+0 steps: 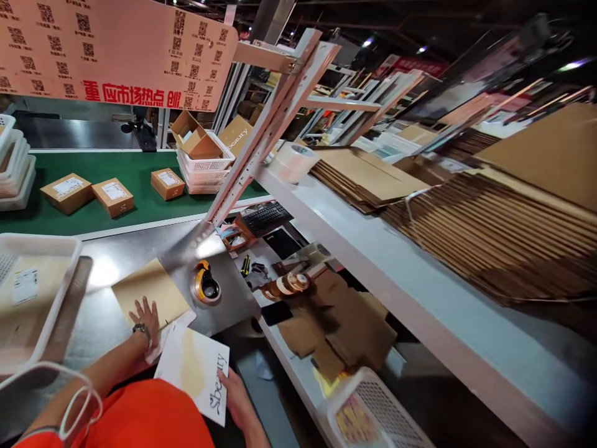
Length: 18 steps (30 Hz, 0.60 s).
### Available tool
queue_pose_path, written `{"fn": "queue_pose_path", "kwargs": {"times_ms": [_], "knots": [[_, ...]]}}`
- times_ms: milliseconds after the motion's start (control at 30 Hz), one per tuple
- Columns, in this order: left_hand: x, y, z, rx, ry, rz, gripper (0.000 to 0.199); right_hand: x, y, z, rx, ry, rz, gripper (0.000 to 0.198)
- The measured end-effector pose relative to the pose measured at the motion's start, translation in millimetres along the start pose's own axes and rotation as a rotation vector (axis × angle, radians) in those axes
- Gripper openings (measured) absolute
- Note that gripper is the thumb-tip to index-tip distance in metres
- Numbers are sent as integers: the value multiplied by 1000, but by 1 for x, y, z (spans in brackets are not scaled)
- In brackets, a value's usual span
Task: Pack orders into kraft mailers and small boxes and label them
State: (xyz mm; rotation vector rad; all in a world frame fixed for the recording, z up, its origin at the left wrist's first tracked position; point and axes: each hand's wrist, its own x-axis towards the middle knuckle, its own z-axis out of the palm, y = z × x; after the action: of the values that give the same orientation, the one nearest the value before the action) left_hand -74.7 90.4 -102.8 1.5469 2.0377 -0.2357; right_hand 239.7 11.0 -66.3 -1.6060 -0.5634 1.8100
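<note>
My left hand (147,318) is spread, fingers apart, gripping nothing, palm on a flat tan rectangular sheet (161,287) near the near edge of the shiny metal bench (102,323), apparently steadying it. My right hand (237,397) has the right edge of a flat white black-lettered packet (205,367), thumb on top, other fingers hidden, likely leaving its face clear. Orange-and-black tape dispenser (206,284) sits by the bench's right edge, probably for easy reach.
</note>
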Motion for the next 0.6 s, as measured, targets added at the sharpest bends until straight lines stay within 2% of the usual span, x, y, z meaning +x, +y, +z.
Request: {"fn": "queue_pose_path", "kwargs": {"times_ms": [67,200,300,433,533,600], "knots": [[1,4,-6,67,-37,-51,130,6,-4,-4,-3,-27,1,53],[0,5,-21,38,8,-27,104,19,-12,-9,-11,-52,-17,56],[-1,-1,-25,18,-9,-7,107,29,-15,-8,58,4,-59,60],[-1,-6,-16,35,-54,41,121,40,-6,6,178,104,-118,75],[-2,-4,-3,38,-34,48,112,43,8,25,208,113,-154,85],[-4,-1,3,47,4,61,103,46,16,39,202,73,-161,84]]}}
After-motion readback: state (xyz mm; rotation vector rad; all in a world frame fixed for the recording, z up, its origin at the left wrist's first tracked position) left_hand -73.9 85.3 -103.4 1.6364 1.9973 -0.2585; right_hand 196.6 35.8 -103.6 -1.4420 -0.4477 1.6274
